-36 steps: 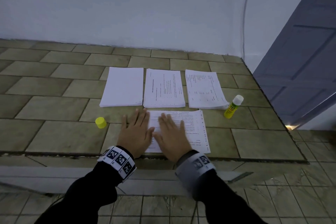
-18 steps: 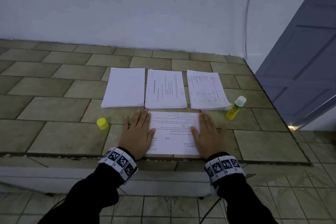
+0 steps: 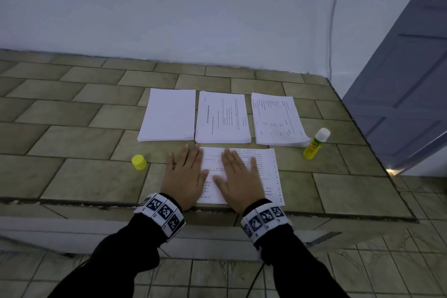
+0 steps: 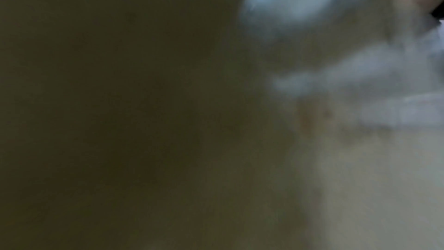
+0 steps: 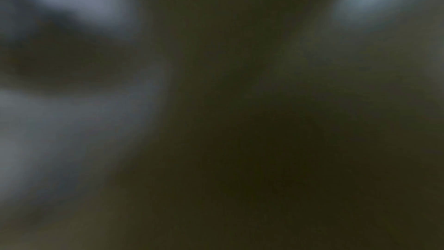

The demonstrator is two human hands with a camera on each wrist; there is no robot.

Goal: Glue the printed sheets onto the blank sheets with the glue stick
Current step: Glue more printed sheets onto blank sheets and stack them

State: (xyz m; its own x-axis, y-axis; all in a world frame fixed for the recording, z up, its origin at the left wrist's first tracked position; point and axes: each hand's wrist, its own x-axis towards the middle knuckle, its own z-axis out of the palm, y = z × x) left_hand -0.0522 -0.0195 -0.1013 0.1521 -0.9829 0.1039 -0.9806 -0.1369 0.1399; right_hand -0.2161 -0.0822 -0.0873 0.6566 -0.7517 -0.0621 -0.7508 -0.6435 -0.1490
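The printed sheet (image 3: 254,172) lies flat at the near edge of the tiled counter (image 3: 72,143), its near border almost flush with the counter lip. The left hand (image 3: 185,176) rests flat with straight fingers, palm on the tile beside the sheet's left border, thumb reaching onto the paper. The right hand (image 3: 239,179) lies flat on the sheet's middle, fingers straight; neither hand grips anything. Behind the sheet, three stacks sit side by side with narrow gaps: a blank stack (image 3: 169,115), a middle printed stack (image 3: 222,117) and a right printed stack (image 3: 278,120). The glue stick (image 3: 315,144), uncapped, stands just beside the right stack, near the counter's right edge. Its yellow cap (image 3: 139,162) stands on bare tile left of the left hand. Both wrist views are dark and blurred.
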